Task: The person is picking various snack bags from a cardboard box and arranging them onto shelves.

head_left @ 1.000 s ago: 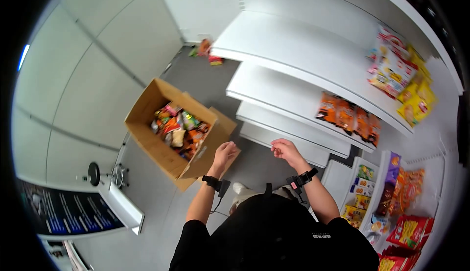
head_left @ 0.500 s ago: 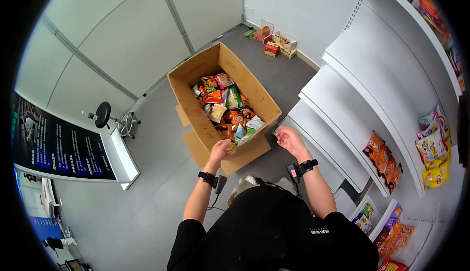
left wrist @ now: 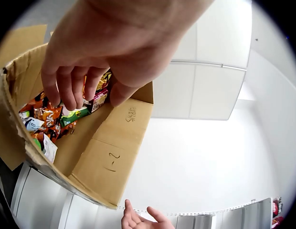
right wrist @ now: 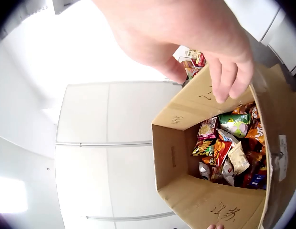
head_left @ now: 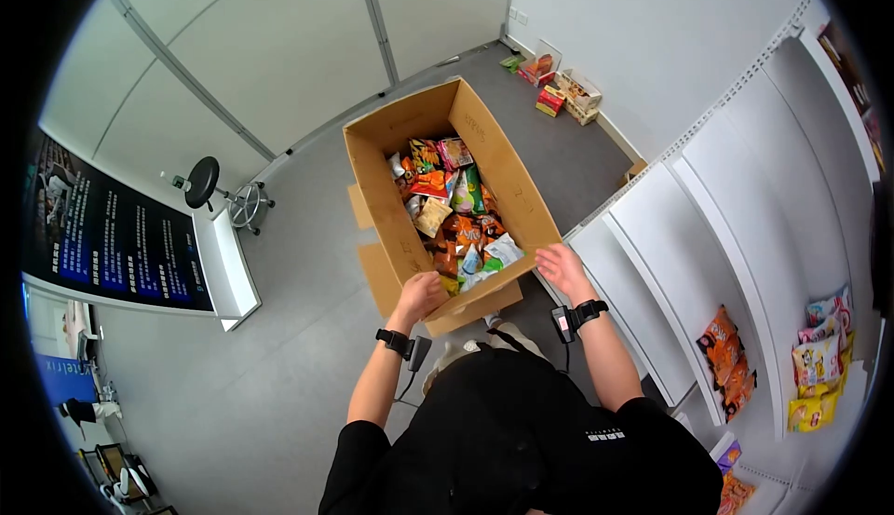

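An open cardboard box (head_left: 407, 250) stands on the grey floor in front of me, filled with several colourful snack packets (head_left: 456, 217). My left hand (head_left: 422, 291) hovers over the box's near rim with its fingers (left wrist: 67, 90) hanging loosely curled and holding nothing. In the left wrist view the packets (left wrist: 47, 119) lie just below it. At the box's near right corner my right hand (head_left: 560, 264) is relaxed and empty. Its fingers (right wrist: 229, 78) hang above the box wall (right wrist: 210, 102), with the packets (right wrist: 224, 148) beneath.
White shelves (head_left: 689, 254) run along my right, with snack bags (head_left: 731, 357) on the lower boards. Small cartons (head_left: 563, 91) sit on the floor by the far wall. A black stool (head_left: 200, 182) and a white bench (head_left: 223, 268) stand to the left.
My view has swung from the shelves to the box, which now sits centred and close. Both hands have come forward to its near rim, still empty.
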Available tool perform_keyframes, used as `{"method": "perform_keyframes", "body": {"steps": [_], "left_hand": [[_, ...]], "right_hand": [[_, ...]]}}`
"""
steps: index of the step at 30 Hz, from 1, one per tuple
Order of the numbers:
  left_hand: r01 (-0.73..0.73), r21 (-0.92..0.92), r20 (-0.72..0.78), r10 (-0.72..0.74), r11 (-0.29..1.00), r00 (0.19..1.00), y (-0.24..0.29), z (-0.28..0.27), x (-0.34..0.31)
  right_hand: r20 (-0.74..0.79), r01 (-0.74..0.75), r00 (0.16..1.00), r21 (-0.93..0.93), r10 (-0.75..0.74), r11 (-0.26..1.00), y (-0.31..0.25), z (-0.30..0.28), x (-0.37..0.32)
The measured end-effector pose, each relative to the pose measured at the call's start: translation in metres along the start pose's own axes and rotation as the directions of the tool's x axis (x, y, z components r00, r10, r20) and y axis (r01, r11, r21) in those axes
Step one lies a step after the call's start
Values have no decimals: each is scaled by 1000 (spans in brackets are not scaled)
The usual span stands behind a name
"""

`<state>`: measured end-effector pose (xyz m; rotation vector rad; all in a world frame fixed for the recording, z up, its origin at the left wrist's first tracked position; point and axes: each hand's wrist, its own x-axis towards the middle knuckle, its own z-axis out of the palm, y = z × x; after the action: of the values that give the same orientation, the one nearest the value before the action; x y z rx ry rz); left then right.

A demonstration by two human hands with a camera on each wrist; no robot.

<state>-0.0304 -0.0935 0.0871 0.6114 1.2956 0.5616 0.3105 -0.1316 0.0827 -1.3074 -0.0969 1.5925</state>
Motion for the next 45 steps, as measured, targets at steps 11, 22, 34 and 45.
{"method": "perform_keyframes", "body": {"steps": [11, 22, 34, 45], "left_hand": [[93, -90, -5, -94, 992, 996, 63, 36, 78], [347, -28, -151, -348, 937, 925, 34, 54, 202], [411, 40, -244, -390, 911, 888, -57, 41, 340], [231, 191, -43, -227, 954, 973, -122, 42, 442]], "right_hand": [[-167, -179, 979, -412, 119, 894, -49, 17, 84], [-163, -255, 966, -505, 199, 825, -34, 5, 121], [-135, -239, 970, -414, 201, 878, -37, 5, 120], [-123, -247, 969, -507, 214, 826, -49, 13, 115]]}}
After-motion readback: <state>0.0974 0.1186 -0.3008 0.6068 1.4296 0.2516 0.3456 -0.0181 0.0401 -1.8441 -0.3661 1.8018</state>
